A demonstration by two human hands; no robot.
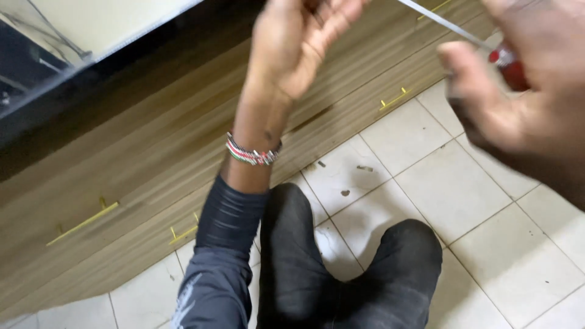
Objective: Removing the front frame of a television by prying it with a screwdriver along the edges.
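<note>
— While the red-handled screwdriver [501,58] sits at the top right of the view, which hand has it?

— The right hand [524,103] does. Its fingers curl around the red handle, thumb [463,67] pressed forward just below it, so only a patch of red shows between them. The grip looks closed, though blur hides the fingertips.

— Which way does the tool run from those fingers?

— The thin metal shaft [439,19] leaves the handle up and to the left, its long axis slanting toward the top edge of the view, passing just right of the left hand's fingertips. The tip is cut off by the frame.

— And the left hand [295,42]?

— It is raised, palm loosely open, fingers bent slightly and apart, holding nothing that can be seen. It is near the shaft but not touching it; the right hand is plainly the nearer one, being on the handle itself.

— What lies beyond the hands?

— A beaded bracelet [253,153] circles the left wrist above a dark sleeve [228,225]. Behind the fingers a wood-grain cabinet front [140,164] slopes across, with slim brass pull handles [395,99]. Below, white floor tiles [463,195] carry small bits of debris, and the person's dark-trousered knees [341,268] rest on them.
</note>
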